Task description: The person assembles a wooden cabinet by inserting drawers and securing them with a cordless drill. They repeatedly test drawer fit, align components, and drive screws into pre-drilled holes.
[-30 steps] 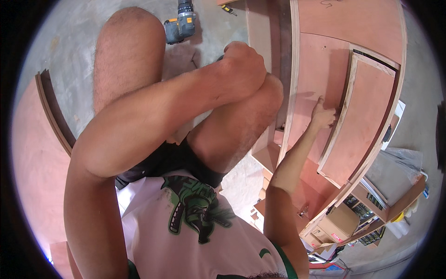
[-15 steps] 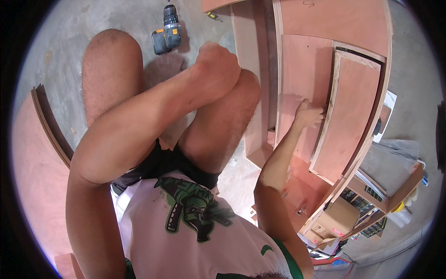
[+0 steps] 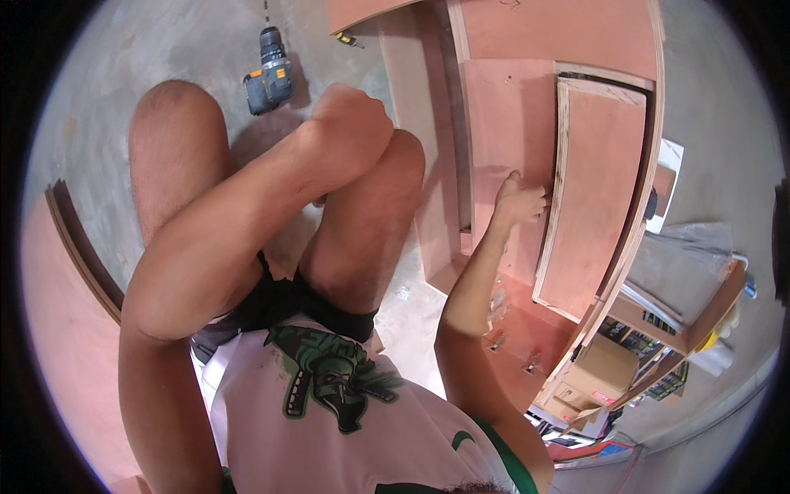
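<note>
Nearest is the person's white shirt [image 3: 362, 453] with green trim and a dark green print, then black shorts [image 3: 284, 306]. At near left, a large pinkish board [image 3: 74, 337] stands with a dark curved-looking edge. At near right, metal fittings [image 3: 531, 362] lie on the reddish inner floor of a wooden cabinet [image 3: 588, 37], and beyond its right side are a brown cardboard box [image 3: 605, 370] and a wooden shelf [image 3: 717, 311].

Farther on, the right arm reaches into the cabinet. The right hand [image 3: 520, 203] is at the left long edge of a framed wooden panel [image 3: 597, 189], its thumb pointing to the far side and its fingers bent toward that edge. The panel sits in the right part of the cabinet, with dark gaps along its far end and right side.

The left forearm crosses the lap to the right knee [image 3: 407, 160], where the left hand [image 3: 352, 123] is curled, its back upward. From this angle I cannot tell whether either hand is pinching anything.

Beyond the knees, a cordless drill [image 3: 270, 78] lies on the grey floor [image 3: 337, 74], bit pointing far. Farthest, right of the drill, a small yellow-and-dark tool [image 3: 349, 39] lies beside the cabinet.
</note>
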The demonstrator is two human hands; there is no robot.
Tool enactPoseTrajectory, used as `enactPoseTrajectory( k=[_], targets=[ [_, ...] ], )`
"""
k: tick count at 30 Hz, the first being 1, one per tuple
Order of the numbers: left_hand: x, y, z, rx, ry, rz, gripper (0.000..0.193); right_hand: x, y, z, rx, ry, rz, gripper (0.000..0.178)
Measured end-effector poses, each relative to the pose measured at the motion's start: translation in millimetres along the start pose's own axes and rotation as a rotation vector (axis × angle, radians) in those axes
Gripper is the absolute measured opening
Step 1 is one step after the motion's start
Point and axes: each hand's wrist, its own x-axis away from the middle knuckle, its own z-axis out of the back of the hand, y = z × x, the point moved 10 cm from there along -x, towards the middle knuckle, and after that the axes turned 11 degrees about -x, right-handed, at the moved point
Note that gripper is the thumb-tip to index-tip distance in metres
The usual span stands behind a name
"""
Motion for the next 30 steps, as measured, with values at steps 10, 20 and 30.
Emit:
enactPoseTrajectory(
  k=[10,20,30],
  targets=[
    [-26.3,11.3,62.6,0.281,0.196,-0.003,0.038,-10.4,-10.6,0.7,-0.252,-0.082,0.074,0.043],
    [-106.4,243.7,164.9,0.185,0.811,-0.412,0.074,-12.5,3.2,5.8,-0.485,0.043,0.053,0.044],
    [-157.5,241.4,177.1,0.174,0.642,-0.504,0.055,-13.4,-6.2,17.5,-0.386,0.086,0.075,0.075]
  ],
)
